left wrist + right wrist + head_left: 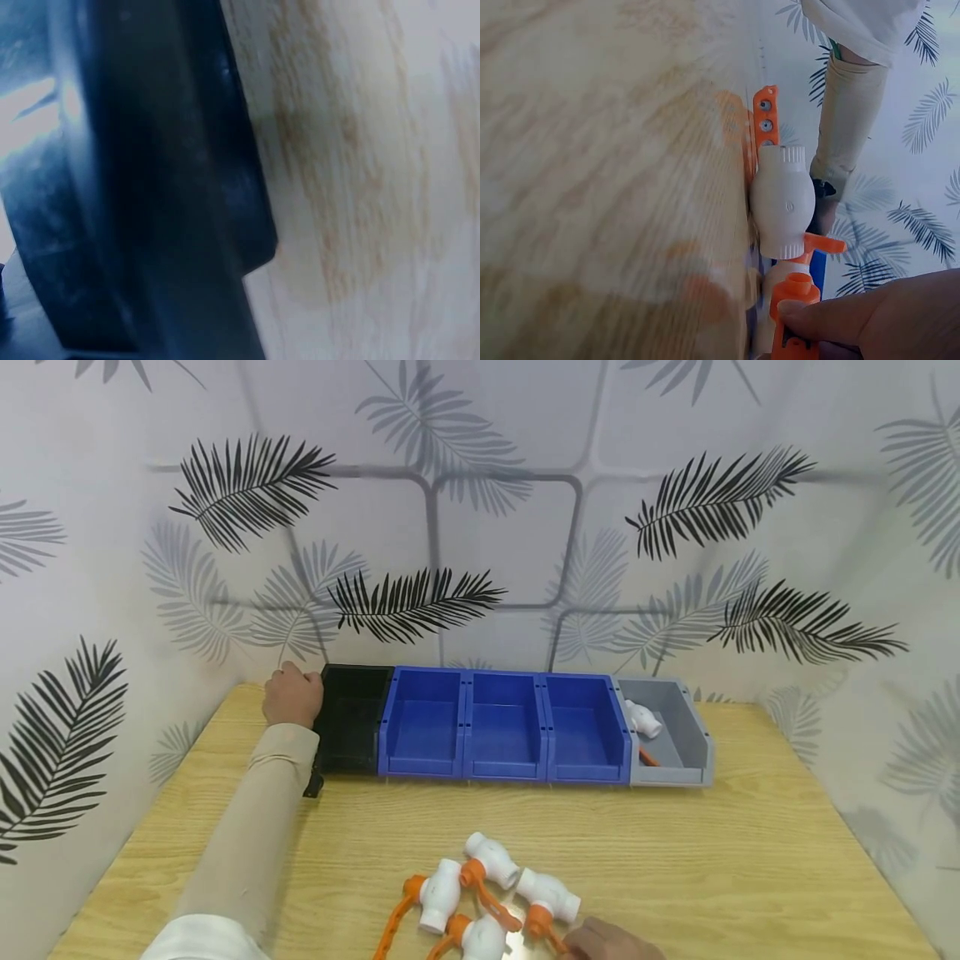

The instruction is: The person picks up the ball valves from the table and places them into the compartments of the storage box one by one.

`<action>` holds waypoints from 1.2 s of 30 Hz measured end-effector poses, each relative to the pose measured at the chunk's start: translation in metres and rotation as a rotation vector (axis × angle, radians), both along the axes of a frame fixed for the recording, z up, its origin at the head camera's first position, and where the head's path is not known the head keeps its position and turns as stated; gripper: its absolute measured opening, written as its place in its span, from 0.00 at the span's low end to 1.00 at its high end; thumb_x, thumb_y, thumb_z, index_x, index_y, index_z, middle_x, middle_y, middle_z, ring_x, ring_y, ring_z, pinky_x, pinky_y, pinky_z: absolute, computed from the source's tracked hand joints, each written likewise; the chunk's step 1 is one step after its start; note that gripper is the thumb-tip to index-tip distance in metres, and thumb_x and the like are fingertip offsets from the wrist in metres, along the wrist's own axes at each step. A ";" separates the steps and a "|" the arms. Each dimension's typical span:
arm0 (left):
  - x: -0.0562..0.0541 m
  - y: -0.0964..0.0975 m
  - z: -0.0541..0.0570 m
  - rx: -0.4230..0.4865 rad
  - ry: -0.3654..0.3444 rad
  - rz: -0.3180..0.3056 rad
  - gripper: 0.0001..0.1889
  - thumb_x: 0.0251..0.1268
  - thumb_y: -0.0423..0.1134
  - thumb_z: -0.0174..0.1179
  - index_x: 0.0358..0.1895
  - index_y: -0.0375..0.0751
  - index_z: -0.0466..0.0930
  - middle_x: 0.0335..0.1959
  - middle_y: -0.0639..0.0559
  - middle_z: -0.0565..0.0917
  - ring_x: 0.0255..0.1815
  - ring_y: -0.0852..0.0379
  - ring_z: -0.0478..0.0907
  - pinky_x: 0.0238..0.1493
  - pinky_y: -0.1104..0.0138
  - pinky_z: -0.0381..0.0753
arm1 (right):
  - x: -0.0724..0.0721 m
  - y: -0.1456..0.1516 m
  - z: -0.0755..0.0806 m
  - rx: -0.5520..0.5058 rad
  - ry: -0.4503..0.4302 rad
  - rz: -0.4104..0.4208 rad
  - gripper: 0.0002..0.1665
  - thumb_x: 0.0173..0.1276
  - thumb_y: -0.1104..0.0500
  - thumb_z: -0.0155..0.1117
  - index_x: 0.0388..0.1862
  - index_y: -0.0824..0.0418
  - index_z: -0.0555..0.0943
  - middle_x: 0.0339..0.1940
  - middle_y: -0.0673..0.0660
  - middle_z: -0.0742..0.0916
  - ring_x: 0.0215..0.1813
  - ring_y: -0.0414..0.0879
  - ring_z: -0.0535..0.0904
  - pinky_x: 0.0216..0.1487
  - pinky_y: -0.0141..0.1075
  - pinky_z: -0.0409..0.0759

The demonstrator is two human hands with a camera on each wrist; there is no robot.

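Note:
At the back left, my left hand (292,695) has its fingers curled at the left rim of a black bin (348,762), gripping its edge. The left wrist view has the black bin's wall (150,225) close up, with that hand out of sight. At the front edge, my right hand (611,941) pinches the orange handle (795,330) of a white ball valve (551,895) between thumb and fingers. Several more white ball valves with orange handles lie beside it, among them one valve (441,897) on the left and another (492,858) farther back.
Three blue bins (504,770) stand in a row right of the black one. A grey bin (678,775) ends the row, holding a white valve (643,720) with an orange handle. Behind the wooden table (750,860) rises a wall (510,543) with a leaf pattern.

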State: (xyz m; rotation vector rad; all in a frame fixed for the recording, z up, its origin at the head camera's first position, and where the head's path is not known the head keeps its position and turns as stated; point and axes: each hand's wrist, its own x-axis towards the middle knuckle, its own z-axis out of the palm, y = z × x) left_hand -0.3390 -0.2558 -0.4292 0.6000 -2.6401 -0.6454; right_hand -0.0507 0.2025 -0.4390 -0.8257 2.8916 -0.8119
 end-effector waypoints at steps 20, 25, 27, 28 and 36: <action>0.001 0.000 0.001 0.011 -0.005 -0.010 0.18 0.64 0.42 0.38 0.39 0.26 0.68 0.38 0.29 0.73 0.41 0.31 0.71 0.37 0.40 0.70 | -0.022 0.016 0.003 -0.115 0.444 0.023 0.07 0.54 0.57 0.71 0.26 0.53 0.80 0.23 0.36 0.70 0.24 0.25 0.61 0.22 0.17 0.59; 0.001 0.001 0.003 0.010 -0.008 -0.008 0.17 0.63 0.41 0.38 0.39 0.26 0.68 0.37 0.30 0.73 0.41 0.30 0.71 0.36 0.40 0.71 | -0.031 0.021 0.024 -0.080 0.451 -0.080 0.15 0.39 0.66 0.77 0.26 0.53 0.81 0.22 0.36 0.72 0.23 0.26 0.63 0.23 0.18 0.63; 0.001 0.001 0.002 0.009 -0.006 -0.009 0.17 0.62 0.41 0.39 0.38 0.26 0.68 0.36 0.30 0.73 0.41 0.30 0.71 0.36 0.41 0.71 | -0.036 0.024 0.033 -0.067 0.463 -0.104 0.15 0.40 0.66 0.76 0.26 0.54 0.81 0.23 0.37 0.73 0.24 0.27 0.64 0.24 0.19 0.64; 0.001 0.001 0.002 0.009 -0.006 -0.011 0.17 0.62 0.41 0.38 0.38 0.26 0.68 0.36 0.30 0.73 0.41 0.30 0.71 0.36 0.40 0.71 | -0.039 0.026 0.037 -0.062 0.466 -0.114 0.14 0.41 0.66 0.76 0.26 0.55 0.81 0.23 0.37 0.73 0.24 0.27 0.65 0.25 0.19 0.65; -0.002 -0.004 -0.002 0.004 0.006 -0.016 0.18 0.62 0.41 0.38 0.37 0.26 0.68 0.35 0.29 0.73 0.40 0.30 0.71 0.33 0.41 0.71 | -0.068 0.040 0.058 -0.040 0.480 -0.164 0.10 0.47 0.67 0.73 0.26 0.56 0.81 0.23 0.41 0.75 0.24 0.31 0.66 0.24 0.23 0.68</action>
